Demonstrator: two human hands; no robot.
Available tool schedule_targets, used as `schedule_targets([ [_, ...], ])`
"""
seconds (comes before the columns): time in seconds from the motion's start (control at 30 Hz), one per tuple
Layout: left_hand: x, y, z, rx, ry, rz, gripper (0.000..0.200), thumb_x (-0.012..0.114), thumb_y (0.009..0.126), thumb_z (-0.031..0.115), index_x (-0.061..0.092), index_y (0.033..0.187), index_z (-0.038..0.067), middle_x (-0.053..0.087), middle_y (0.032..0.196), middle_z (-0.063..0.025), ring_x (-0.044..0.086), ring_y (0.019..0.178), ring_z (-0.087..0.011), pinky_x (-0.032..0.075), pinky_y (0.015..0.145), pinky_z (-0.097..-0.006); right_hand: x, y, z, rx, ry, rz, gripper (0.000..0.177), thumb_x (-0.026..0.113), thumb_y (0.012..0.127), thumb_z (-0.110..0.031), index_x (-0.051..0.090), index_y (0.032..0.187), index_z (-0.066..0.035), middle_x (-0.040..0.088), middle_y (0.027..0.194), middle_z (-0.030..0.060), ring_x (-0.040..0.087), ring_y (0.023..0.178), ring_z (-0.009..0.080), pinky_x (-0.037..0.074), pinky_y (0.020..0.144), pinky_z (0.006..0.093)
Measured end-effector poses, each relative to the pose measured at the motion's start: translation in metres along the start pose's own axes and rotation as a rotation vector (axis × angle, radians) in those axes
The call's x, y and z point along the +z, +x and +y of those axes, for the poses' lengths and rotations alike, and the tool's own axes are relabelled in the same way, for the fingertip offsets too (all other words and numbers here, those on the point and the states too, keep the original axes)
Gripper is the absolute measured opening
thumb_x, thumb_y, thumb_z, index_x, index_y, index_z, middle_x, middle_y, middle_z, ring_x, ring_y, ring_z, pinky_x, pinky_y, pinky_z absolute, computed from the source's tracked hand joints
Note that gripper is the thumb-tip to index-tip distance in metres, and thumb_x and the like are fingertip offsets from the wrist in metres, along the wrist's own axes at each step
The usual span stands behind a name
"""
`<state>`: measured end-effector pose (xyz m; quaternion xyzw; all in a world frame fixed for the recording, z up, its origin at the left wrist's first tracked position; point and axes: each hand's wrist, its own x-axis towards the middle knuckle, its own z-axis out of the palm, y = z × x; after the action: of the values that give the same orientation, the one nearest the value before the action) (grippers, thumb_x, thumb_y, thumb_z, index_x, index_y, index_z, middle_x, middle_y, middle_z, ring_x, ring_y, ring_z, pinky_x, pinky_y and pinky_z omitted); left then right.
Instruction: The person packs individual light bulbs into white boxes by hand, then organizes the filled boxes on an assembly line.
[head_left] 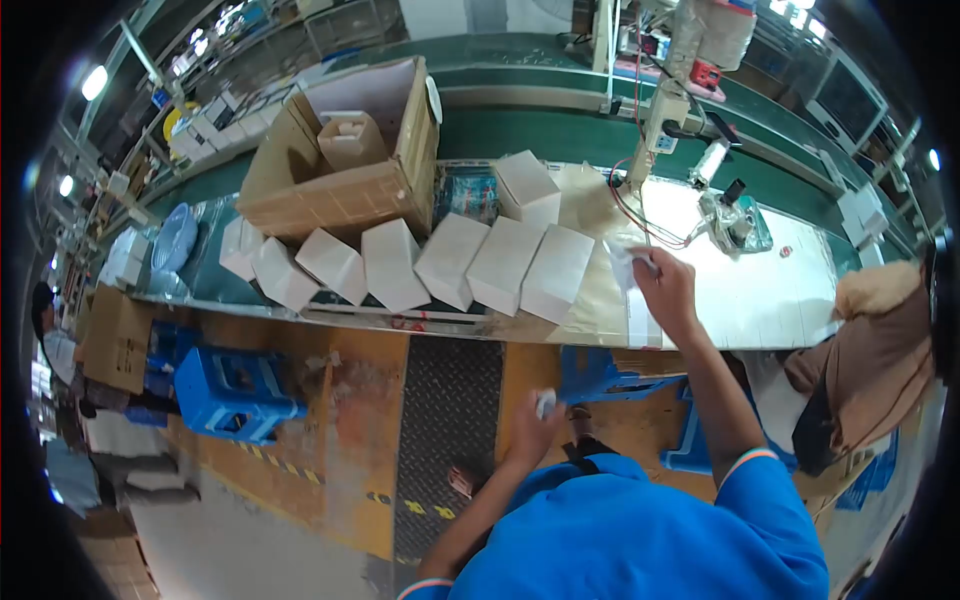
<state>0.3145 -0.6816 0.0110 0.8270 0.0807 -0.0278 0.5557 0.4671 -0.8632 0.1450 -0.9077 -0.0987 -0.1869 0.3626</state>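
My right hand (667, 288) is over the front part of the bench, its fingers closed on a thin white piece (622, 268) like paper or film. Low in front of my body, my left hand (537, 425) is closed round a small whitish object (545, 403) too small to identify. A row of white boxes (556, 273) runs along the bench to the left of my right hand. Behind them, another white box (527, 185) sits tilted.
A large open cardboard box (330, 205) holds a beige container (352, 140). A post with red wires (660, 125) and a small device (735, 220) stand at the right. Blue stools (235, 392) are below the bench; a brown garment (870, 365) hangs at the right.
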Motion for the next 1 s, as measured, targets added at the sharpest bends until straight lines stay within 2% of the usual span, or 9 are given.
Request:
schedule_targets([
  [0.23, 0.087, 0.098, 0.018, 0.028, -0.141, 0.644, 0.067, 0.075, 0.066, 0.017, 0.037, 0.118, -0.002, 0.044, 0.113, -0.0186, 0.046, 0.102, -0.0330, 0.038, 0.088, -0.0374, 0.042, 0.069, 0.041, -0.415, -0.087, -0.084, 0.026, 0.052, 0.075, -0.004, 0.059, 0.100, -0.006, 0.062, 0.078, 0.0148, 0.060, 0.068, 0.0309, 0.048, 0.060, 0.0391],
  [0.47, 0.107, 0.132, 0.011, -0.013, -0.033, 0.801, 0.078, 0.072, 0.069, 0.019, 0.025, 0.127, -0.003, 0.039, 0.119, -0.0199, 0.044, 0.106, -0.0350, 0.039, 0.088, -0.0401, 0.093, 0.025, 0.044, -0.548, -0.084, -0.237, 0.031, 0.051, 0.070, -0.003, 0.054, 0.101, 0.000, 0.059, 0.104, 0.0163, 0.055, 0.102, 0.0321, 0.042, 0.089, 0.0392],
  [0.53, 0.117, 0.143, -0.014, -0.201, 0.477, 0.579, 0.077, 0.067, 0.073, 0.028, 0.023, 0.129, -0.002, 0.038, 0.122, -0.0200, 0.047, 0.103, -0.0357, 0.043, 0.083, -0.0403, 0.089, -0.010, 0.013, -0.654, 0.060, -0.335, 0.032, 0.054, 0.070, -0.008, 0.055, 0.102, -0.002, 0.059, 0.102, 0.0155, 0.056, 0.099, 0.0327, 0.044, 0.088, 0.0402],
  [0.57, 0.116, 0.139, 0.047, -0.302, 1.090, 0.968, 0.079, 0.063, 0.076, 0.036, 0.021, 0.133, 0.001, 0.036, 0.125, -0.0190, 0.050, 0.100, -0.0374, 0.045, 0.079, -0.0410, 0.111, -0.036, 0.024, -0.719, 0.096, -0.335, 0.035, 0.055, 0.072, -0.011, 0.054, 0.106, -0.003, 0.059, 0.099, 0.0151, 0.057, 0.095, 0.0322, 0.044, 0.089, 0.0419],
  [0.6, 0.108, 0.132, 0.066, -0.303, 1.090, 0.978, 0.079, 0.063, 0.076, 0.036, 0.021, 0.133, 0.001, 0.036, 0.125, -0.0190, 0.050, 0.100, -0.0374, 0.045, 0.079, -0.0410, 0.089, -0.051, -0.003, -0.557, -0.138, -0.733, 0.037, 0.058, 0.075, -0.021, 0.057, 0.108, -0.007, 0.057, 0.111, 0.0118, 0.055, 0.098, 0.0316, 0.040, 0.086, 0.0528],
  [0.67, 0.101, 0.118, 0.078, -0.326, 0.983, 1.112, 0.078, 0.063, 0.077, 0.031, 0.020, 0.134, 0.003, 0.034, 0.124, -0.0200, 0.051, 0.100, -0.0384, 0.046, 0.079, -0.0424, 0.077, -0.044, -0.017, -0.768, -0.034, -0.296, 0.036, 0.053, 0.075, -0.009, 0.055, 0.111, -0.007, 0.060, 0.104, 0.0112, 0.058, 0.094, 0.0315, 0.045, 0.087, 0.0407],
  [0.73, 0.101, 0.133, 0.029, -0.360, 0.144, 0.570, 0.075, 0.063, 0.078, 0.027, 0.019, 0.134, 0.003, 0.032, 0.123, -0.0218, 0.051, 0.099, -0.0394, 0.046, 0.077, -0.0449, 0.077, 0.018, -0.001, -0.531, 0.452, -0.285, 0.034, 0.052, 0.076, -0.005, 0.056, 0.110, -0.007, 0.060, 0.106, 0.0121, 0.059, 0.092, 0.0322, 0.048, 0.081, 0.0395],
  [0.77, 0.097, 0.126, 0.039, -0.189, 0.041, 0.718, 0.073, 0.062, 0.080, 0.025, 0.018, 0.133, 0.003, 0.033, 0.120, -0.0239, 0.050, 0.100, -0.0407, 0.045, 0.076, -0.0463, 0.073, 0.054, 0.011, -0.473, 0.261, -0.247, 0.033, 0.052, 0.076, -0.005, 0.056, 0.109, -0.006, 0.059, 0.107, 0.0135, 0.059, 0.090, 0.0327, 0.048, 0.079, 0.0394],
  [1.0, 0.120, 0.134, -0.002, -0.389, 0.082, 0.587, 0.067, 0.059, 0.081, 0.037, 0.024, 0.131, 0.009, 0.054, 0.102, -0.0120, 0.057, 0.085, -0.0315, 0.048, 0.065, -0.0427, 0.131, -0.012, 0.020, -0.610, 0.098, -0.402, 0.029, 0.055, 0.075, -0.007, 0.057, 0.104, -0.007, 0.057, 0.107, 0.0136, 0.053, 0.101, 0.0341, 0.042, 0.086, 0.0400],
])
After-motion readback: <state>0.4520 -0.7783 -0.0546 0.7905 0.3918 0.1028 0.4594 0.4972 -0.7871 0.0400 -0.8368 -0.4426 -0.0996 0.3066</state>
